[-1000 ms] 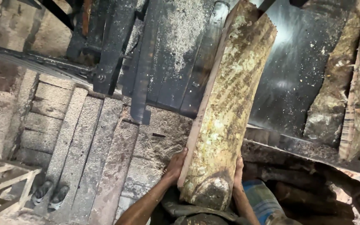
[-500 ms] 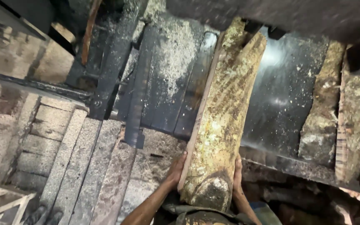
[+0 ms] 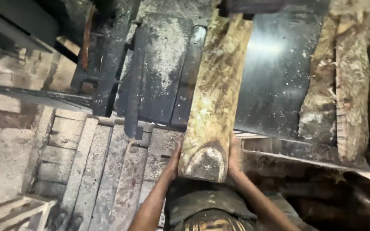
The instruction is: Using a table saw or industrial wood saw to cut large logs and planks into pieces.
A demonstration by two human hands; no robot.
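Note:
A long rough log (image 3: 216, 96) with yellowish bark lies lengthwise on a dark metal saw table (image 3: 275, 81), its cut end towards me. My left hand (image 3: 174, 161) presses flat on the left side of that near end. My right hand (image 3: 235, 158) grips the right side of the same end. The log's far end disappears under a dark machine part at the top of the view.
Two bark-covered slabs (image 3: 335, 85) lie on the right of the metal table. Dusty planks (image 3: 103, 171) lie side by side at lower left, with steel rails (image 3: 133, 81) above them. Sawdust covers most surfaces. A wooden frame (image 3: 18, 209) sits at bottom left.
The log has slid away from me along the table, its far end now under the machine part. Both hands stay on its near end. My view has tilted and moved closer.

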